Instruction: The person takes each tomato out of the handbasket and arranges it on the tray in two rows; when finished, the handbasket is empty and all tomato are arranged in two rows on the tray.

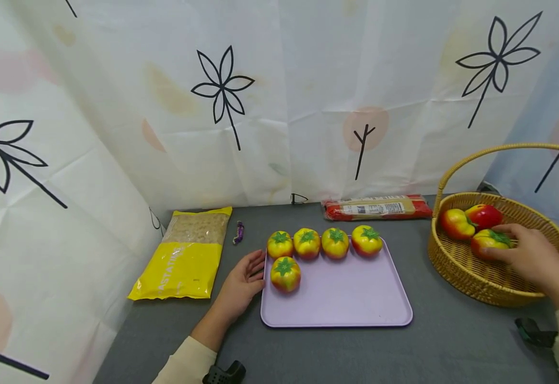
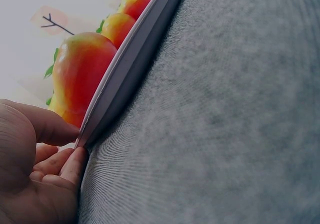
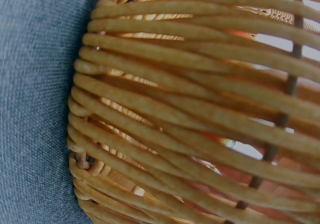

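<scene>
My left hand (image 1: 242, 285) is at the left edge of a lilac tray (image 1: 341, 298). In the left wrist view its thumb and fingers pinch the tray's rim. Several round yellow-and-red fruits with green star-shaped tops stand on the tray: a row along the back edge, plus one fruit (image 1: 285, 274) in front at the left. Inside a wicker basket (image 1: 466, 277), my right hand (image 1: 533, 253) grips another such fruit (image 1: 487, 244). Two more, a yellow-red one (image 1: 456, 223) and a redder one (image 1: 486, 216), lie beside it. Basket weave (image 3: 190, 94) hides most of that hand in the right wrist view.
A yellow bag (image 1: 183, 261) lies left of the tray, with a small purple wrapped piece (image 1: 239, 233) near it. Behind the tray lies a red-ended packet (image 1: 377, 207). The basket's tall handle (image 1: 471, 157) arches above it. A patterned curtain (image 1: 298, 106) hangs behind the grey tabletop.
</scene>
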Available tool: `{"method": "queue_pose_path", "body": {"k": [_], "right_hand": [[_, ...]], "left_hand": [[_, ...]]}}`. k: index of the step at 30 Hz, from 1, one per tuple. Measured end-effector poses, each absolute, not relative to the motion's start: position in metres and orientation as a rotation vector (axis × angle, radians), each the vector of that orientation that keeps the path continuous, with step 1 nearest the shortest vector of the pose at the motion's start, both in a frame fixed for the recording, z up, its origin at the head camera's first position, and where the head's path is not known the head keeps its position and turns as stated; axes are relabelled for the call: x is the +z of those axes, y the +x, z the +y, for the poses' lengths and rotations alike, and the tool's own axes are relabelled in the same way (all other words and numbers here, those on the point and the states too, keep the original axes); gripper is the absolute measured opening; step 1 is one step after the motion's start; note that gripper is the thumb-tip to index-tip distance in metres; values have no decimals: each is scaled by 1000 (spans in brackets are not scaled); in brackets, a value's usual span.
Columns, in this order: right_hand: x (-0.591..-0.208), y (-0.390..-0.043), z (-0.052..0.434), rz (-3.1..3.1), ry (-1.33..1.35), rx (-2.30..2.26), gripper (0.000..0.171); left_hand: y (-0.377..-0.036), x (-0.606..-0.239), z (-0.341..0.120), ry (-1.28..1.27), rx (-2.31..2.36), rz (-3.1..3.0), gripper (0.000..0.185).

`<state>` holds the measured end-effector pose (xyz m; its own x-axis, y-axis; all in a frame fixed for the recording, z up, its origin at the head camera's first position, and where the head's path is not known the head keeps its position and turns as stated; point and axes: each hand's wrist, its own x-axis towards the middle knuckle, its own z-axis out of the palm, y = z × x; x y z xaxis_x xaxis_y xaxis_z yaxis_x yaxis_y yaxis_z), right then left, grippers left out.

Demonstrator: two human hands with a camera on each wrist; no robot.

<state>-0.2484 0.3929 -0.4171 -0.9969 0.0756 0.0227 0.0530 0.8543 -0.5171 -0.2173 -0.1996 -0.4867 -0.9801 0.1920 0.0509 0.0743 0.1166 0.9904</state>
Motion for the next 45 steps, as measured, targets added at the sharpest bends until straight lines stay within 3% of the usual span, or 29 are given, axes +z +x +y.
{"method": "queue_pose_path", "body": {"k": [15,26,45], "right_hand": [[-414,-252,394,-3087,-15,794,87],[-415,-244,389,-2917,-76,910,78],[-410,-236,377,-2725,-103,1134,81]], "left_hand": [[-218,-489,-198,254,2058,2251,73],[-217,-486,-198,252,2034,2269,73],[-217,-486,-198,232,2034,2264,73]]}}
